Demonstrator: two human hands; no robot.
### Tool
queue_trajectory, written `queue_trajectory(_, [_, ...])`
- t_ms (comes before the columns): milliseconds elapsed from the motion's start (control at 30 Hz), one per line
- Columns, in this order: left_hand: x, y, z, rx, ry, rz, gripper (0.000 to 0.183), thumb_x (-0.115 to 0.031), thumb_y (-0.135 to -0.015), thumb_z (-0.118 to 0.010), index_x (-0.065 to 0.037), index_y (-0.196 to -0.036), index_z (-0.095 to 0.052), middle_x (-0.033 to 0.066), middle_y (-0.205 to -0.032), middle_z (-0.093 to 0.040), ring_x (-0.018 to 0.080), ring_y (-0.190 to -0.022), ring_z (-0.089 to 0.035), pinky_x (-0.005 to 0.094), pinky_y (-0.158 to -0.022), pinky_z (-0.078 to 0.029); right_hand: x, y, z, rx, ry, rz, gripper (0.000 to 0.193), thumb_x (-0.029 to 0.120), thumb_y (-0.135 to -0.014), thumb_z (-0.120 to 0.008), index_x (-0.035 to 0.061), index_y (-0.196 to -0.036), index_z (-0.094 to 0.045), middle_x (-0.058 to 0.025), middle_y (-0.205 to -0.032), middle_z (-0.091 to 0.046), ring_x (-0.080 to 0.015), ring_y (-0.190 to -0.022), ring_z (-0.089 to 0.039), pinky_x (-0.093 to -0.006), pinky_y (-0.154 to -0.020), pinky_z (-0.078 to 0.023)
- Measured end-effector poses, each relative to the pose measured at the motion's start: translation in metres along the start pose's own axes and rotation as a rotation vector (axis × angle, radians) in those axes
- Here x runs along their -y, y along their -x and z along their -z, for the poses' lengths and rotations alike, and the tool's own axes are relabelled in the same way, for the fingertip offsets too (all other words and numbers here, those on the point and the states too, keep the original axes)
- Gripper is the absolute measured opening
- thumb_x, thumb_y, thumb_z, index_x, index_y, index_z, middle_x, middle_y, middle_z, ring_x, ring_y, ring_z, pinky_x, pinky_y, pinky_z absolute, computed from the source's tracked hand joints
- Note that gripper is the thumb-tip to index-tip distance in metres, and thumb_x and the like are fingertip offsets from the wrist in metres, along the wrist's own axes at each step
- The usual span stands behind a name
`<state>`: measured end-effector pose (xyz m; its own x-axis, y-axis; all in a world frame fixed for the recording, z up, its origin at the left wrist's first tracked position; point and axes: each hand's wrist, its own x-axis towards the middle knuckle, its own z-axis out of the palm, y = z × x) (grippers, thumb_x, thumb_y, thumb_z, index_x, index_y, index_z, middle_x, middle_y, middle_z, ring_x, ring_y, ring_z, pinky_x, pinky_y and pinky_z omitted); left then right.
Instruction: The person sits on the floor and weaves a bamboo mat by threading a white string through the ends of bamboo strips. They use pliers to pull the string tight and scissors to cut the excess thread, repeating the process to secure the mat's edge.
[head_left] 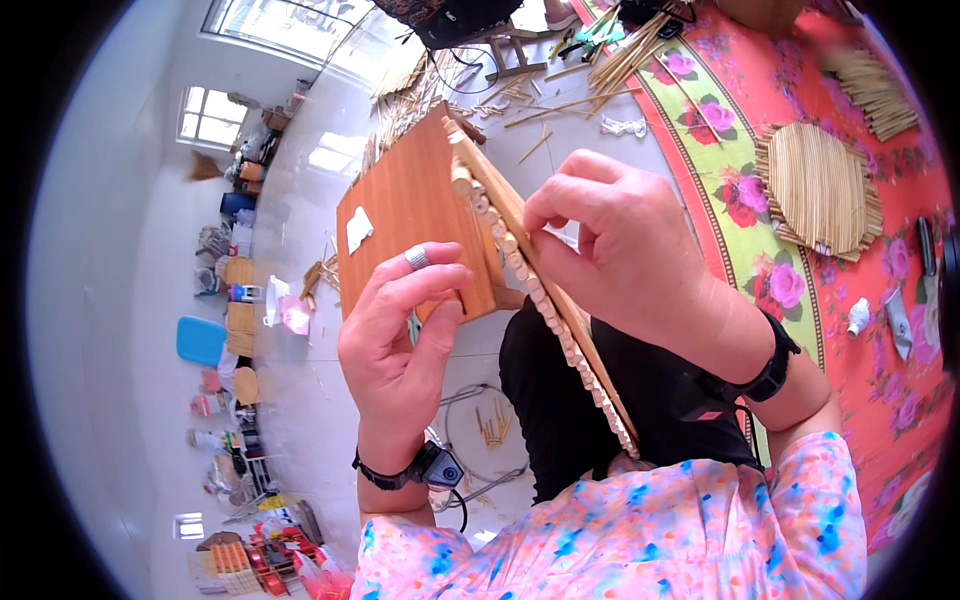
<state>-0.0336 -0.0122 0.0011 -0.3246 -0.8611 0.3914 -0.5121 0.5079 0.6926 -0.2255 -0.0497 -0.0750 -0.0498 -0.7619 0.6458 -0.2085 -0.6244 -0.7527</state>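
Observation:
A mat of pale reed sticks (545,300) stands on edge over my lap, seen almost edge-on, its cut stick ends in a slanting row. My left hand (400,335) is just left of that row, fingers curved with a gap between thumb and fingers. It appears to hold nothing. On the mat's other side, my right hand (620,235) has thumb and fingers pinched together close to the upper edge. What sits in that pinch, if anything, is too small to make out.
Behind the mat is a brown wooden stool (410,215) with a white scrap (359,229) on it. Loose reed sticks (640,50) lie at the back. A red floral cloth (850,330) at right bears a finished-looking reed mat (818,190) and a white tube (898,325).

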Motion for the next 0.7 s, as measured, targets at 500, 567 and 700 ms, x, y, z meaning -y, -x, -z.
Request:
queue_trajectory(500, [0.024,0.021,-0.006,0.064,0.366,0.106,0.014,0.004,-0.09,-0.057,0.005,-0.101,-0.064,0.0121,-0.105,-0.062,0.016,-0.085,-0.067,0.025,-0.074,-0.053,0.019,-0.042,0.033,0.525,-0.643,-0.956,0.009,0.012,-0.081,-0.059,0.003,-0.08,-0.06,-0.0007,-0.076,-0.054,-0.0076,-0.055,-0.048,-0.0199,-0.047,-0.032])
queue_trajectory(567, [0.027,0.021,-0.005,0.089,0.37,0.117,0.014,0.003,-0.092,-0.053,0.005,-0.102,-0.063,0.012,-0.109,-0.062,0.0149,-0.087,-0.065,0.0249,-0.075,-0.052,0.021,-0.042,0.031,0.483,-0.617,-0.95,0.009,0.012,-0.081,-0.059,0.0027,-0.081,-0.06,-0.0009,-0.076,-0.055,-0.0079,-0.056,-0.051,-0.0202,-0.047,-0.033])
queue_trajectory(700, [0.033,0.017,-0.009,0.073,0.388,0.115,0.014,0.002,-0.092,-0.053,0.004,-0.102,-0.063,0.0105,-0.106,-0.063,0.0141,-0.086,-0.065,0.0232,-0.071,-0.052,0.023,-0.042,0.029,0.436,-0.27,-0.674,0.01,0.011,-0.08,-0.059,0.0015,-0.08,-0.062,-0.0006,-0.07,-0.057,-0.0076,-0.057,-0.055,-0.022,-0.047,-0.038])
